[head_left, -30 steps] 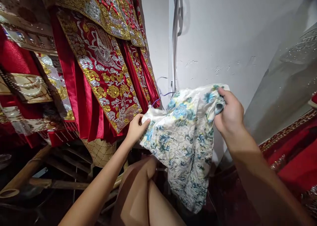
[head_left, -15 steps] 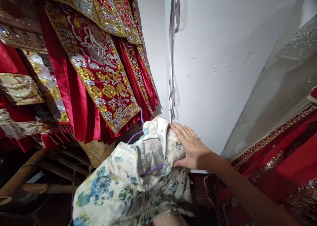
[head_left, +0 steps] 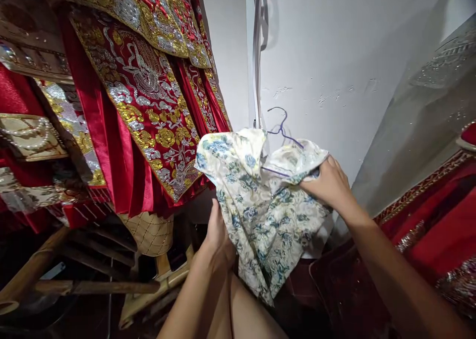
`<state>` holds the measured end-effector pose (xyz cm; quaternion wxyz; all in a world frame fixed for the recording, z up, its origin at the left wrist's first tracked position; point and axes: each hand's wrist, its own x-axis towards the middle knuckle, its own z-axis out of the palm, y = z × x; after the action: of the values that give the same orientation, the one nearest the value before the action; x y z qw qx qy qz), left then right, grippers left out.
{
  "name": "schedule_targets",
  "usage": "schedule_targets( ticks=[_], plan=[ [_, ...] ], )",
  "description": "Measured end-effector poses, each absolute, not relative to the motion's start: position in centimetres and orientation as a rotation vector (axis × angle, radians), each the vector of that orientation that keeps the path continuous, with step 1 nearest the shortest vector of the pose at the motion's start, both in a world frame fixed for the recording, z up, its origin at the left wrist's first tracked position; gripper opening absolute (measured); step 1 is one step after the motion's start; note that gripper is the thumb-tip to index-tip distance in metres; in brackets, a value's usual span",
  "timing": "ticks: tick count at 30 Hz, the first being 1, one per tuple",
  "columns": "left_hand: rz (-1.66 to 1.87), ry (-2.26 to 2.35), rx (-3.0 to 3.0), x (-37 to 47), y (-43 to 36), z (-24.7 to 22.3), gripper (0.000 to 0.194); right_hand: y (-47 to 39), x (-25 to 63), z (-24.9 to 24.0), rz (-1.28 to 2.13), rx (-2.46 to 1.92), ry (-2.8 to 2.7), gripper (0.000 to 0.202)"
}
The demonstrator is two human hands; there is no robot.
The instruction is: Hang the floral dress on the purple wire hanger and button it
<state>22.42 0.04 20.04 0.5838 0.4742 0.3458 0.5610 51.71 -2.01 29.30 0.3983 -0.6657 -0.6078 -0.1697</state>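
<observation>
The purple hanger (head_left: 281,130) already sits inside the flowered shirt (head_left: 249,212), mid-scene before the wall (head_left: 316,46); its hook catches on nothing. The right hand's (head_left: 329,183) fingers clamp the shirt's right shoulder; the left hand's (head_left: 216,228) grip cannot be told.

My right hand (head_left: 329,181) holds the shoulder of a white fabric garment (head_left: 253,210) printed with blue and green flowers; a thin purple hanger (head_left: 281,129) sits in its neckline, hook up. My left hand (head_left: 217,228) is at the garment's other side, its fingertips seemingly hidden behind it. A gold-embroidered red satin gown (head_left: 156,116) hangs beyond.
</observation>
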Motion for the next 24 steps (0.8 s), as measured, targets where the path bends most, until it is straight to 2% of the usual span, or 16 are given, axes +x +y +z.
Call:
schedule_targets(
  ticks=[7, 12, 14, 19, 22, 24],
  plan=[
    [1.377, 0.966, 0.948, 25.1, -2.2, 13.3, 0.071, -1.0, 48.3, 30.7, -0.481, -1.55, -1.874, 0.065],
    [1.344, 0.934, 0.651, 26.8, -4.2, 9.8, 0.059, -4.3, 44.2, 29.9, 0.113, -1.051, -2.281, 0.065],
    [1.366, 0.879, 0.624, 26.5, -5.4, 9.6, 0.06, -5.4, 42.5, 29.0, 0.313, -0.908, -2.147, 0.06],
    [1.393, 0.886, 0.884, 24.2, -6.9, 11.3, 0.07, -7.5, 38.9, 21.6, 0.523, -1.065, -1.151, 0.019],
    [1.346, 0.914, 0.993, 23.7, -7.0, 12.3, 0.066, -7.9, 37.2, 16.3, 0.757, -1.159, -1.026, 0.033],
    [1.319, 0.903, 0.997, 23.7, -7.0, 12.7, 0.063, -7.6, 36.5, 14.4, 0.915, -1.13, -1.059, 0.044]
  ],
)
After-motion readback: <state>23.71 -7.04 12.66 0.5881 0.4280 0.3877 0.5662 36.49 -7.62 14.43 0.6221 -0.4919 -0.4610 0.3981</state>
